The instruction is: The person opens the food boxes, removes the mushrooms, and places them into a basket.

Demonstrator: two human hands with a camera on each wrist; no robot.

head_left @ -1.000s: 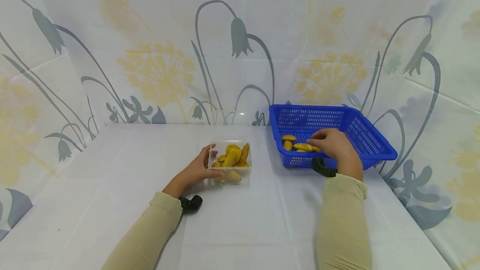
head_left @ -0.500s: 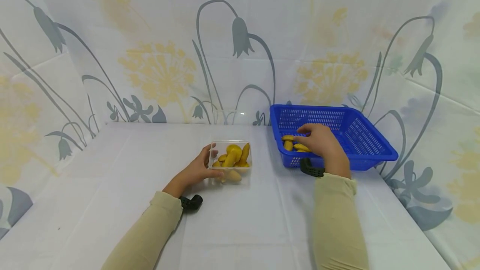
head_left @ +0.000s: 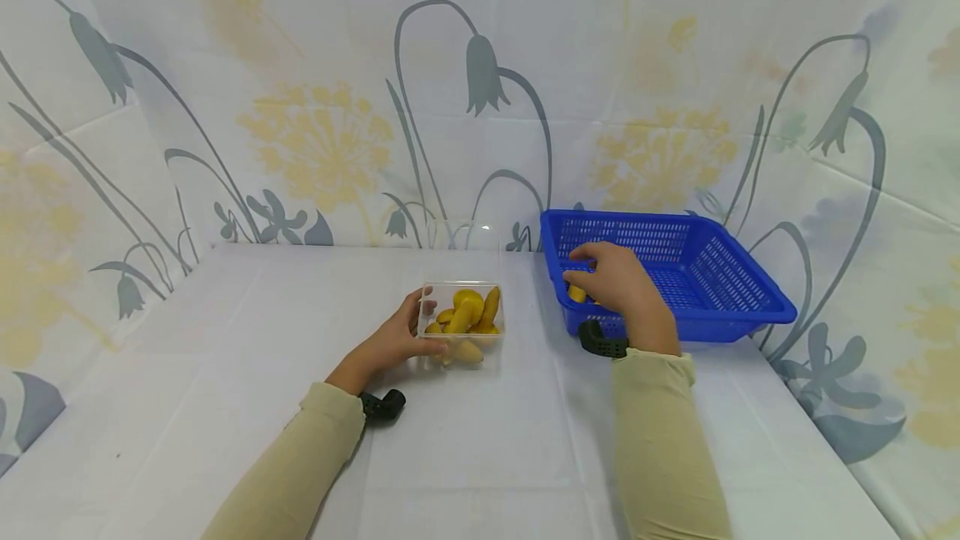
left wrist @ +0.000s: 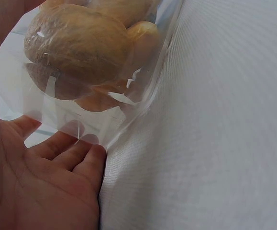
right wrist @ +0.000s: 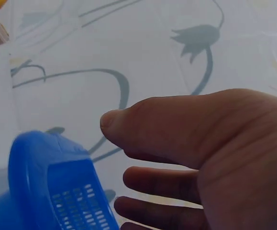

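In the head view, a clear plastic box (head_left: 497,350) on the table holds several yellow mushrooms (head_left: 468,308). My left hand (head_left: 396,335) grips its left side, thumb at the front and fingers round the back. In the left wrist view, my fingertips (left wrist: 93,143) press against the clear wall, with mushrooms (left wrist: 81,45) showing through. My right hand (head_left: 621,280) hovers over the left part of a blue basket (head_left: 705,330), fingers spread and holding nothing. Below it a yellow mushroom (head_left: 577,293) partly shows; my hand hides the others.
Behind the box stands its clear lid (head_left: 462,237), upright and hard to make out. A white cloth covers the table (head_left: 465,448), and a flower-printed cloth (head_left: 322,132) hangs behind. The basket's rim (right wrist: 26,172) rises near my right fingers.
My right hand has moved left across the basket and its fingers have spread, leaving the mushrooms it was near. My left hand and the box have stayed put.
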